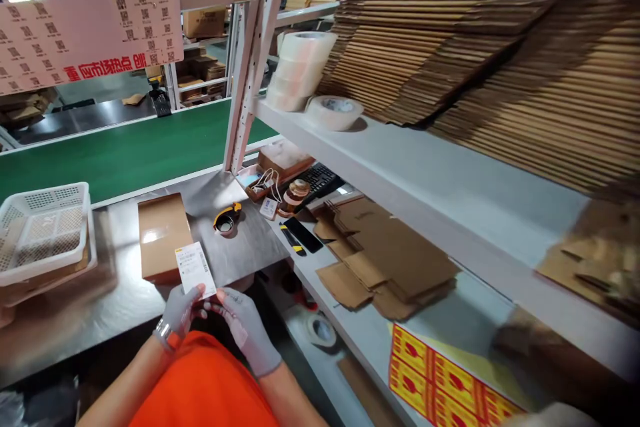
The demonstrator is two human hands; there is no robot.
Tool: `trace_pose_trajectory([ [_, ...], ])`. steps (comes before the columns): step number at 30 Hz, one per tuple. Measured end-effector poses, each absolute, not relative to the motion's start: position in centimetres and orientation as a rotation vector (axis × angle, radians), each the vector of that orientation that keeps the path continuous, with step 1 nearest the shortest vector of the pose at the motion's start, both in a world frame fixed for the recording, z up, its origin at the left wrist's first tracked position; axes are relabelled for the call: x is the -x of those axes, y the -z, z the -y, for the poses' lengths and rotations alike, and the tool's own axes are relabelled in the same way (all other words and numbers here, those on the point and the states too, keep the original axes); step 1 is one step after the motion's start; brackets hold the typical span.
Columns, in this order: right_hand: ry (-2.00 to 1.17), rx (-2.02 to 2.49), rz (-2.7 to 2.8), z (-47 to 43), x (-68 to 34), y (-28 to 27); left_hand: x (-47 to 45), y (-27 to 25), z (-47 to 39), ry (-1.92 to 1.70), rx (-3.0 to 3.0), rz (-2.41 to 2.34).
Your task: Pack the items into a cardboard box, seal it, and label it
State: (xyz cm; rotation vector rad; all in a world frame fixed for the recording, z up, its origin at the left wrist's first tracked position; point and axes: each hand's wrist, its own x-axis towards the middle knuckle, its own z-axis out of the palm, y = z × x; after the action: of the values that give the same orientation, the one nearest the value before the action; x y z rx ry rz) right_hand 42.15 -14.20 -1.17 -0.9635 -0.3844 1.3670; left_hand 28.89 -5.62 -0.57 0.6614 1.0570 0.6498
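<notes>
Both my hands wear grey gloves and meet close to my body at the front edge of the grey worktable (pixel 120 310). My left hand (pixel 179 312) pinches the lower edge of a white printed label (pixel 195 269) and holds it up. My right hand (pixel 243 321) has its fingertips at the label's lower right corner. Just behind the label lies a sealed brown cardboard box (pixel 160 233) flat on the table. A yellow-and-black tape dispenser (pixel 227 219) sits to the right of the box.
White mesh baskets (pixel 43 230) stand stacked at the left. Behind the table runs a green conveyor belt (pixel 120 153). The shelf unit at right holds flat cartons (pixel 385 257), tape rolls (pixel 333 112), a keyboard (pixel 320 180), and yellow-red sticker sheets (pixel 440 380).
</notes>
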Motion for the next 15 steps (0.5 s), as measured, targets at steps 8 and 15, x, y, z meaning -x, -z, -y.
trace_pose_trajectory([
  [8, -1.355, 0.989, 0.38, 12.1, -40.5, 1.3, -27.2, 0.5, 3.6, -0.638, -0.664, -1.028],
  [15, -1.352, 1.029, 0.436, 9.6, -38.9, 1.3, -25.5, 1.4, 1.2, -0.611, -0.652, -1.008],
])
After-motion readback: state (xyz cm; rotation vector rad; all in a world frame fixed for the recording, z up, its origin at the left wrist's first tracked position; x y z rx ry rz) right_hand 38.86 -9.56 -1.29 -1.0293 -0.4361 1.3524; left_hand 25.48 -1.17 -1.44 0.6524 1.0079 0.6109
